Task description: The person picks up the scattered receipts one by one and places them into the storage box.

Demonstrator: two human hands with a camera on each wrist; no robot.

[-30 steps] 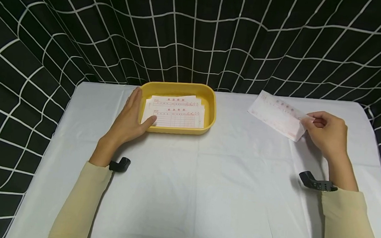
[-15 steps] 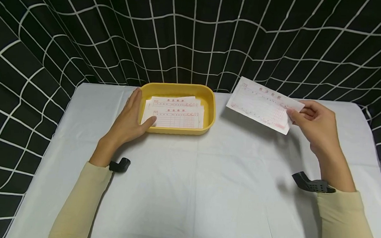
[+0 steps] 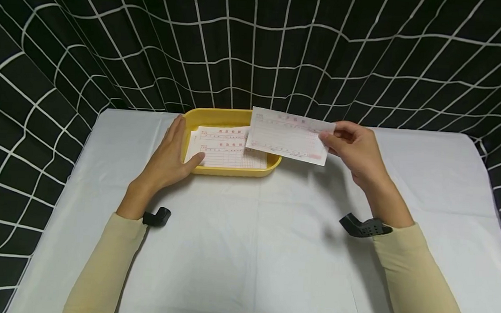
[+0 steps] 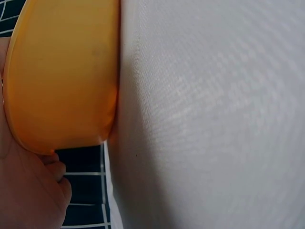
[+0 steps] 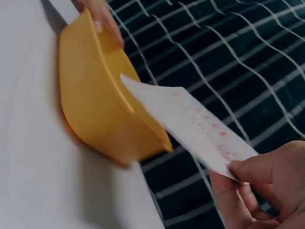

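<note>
My right hand (image 3: pixel 357 148) pinches a white paper slip with red print (image 3: pixel 290 132) by its right end, between thumb and fingers. The slip's left part is raised over the right side of a yellow plastic basket (image 3: pixel 232 171). Inside the basket lie several similar printed slips (image 3: pixel 221 152), partly covered by the held one. At the basket's left end my left hand (image 3: pixel 165 157) holds the rim, thumb over the front edge and fingers along the outer side. The left wrist view shows the basket's outer wall (image 4: pixel 66 81) close up, with the hand (image 4: pixel 33 191) against it.
A white cloth (image 3: pixel 254 251) covers the table, and the basket stands near its back edge. Behind and to the sides hangs a black curtain with a white grid (image 3: pixel 256 48).
My right hand has lifted the slip off the right side of the table and carried it left to above the basket. The left hand and the basket stay in place.
</note>
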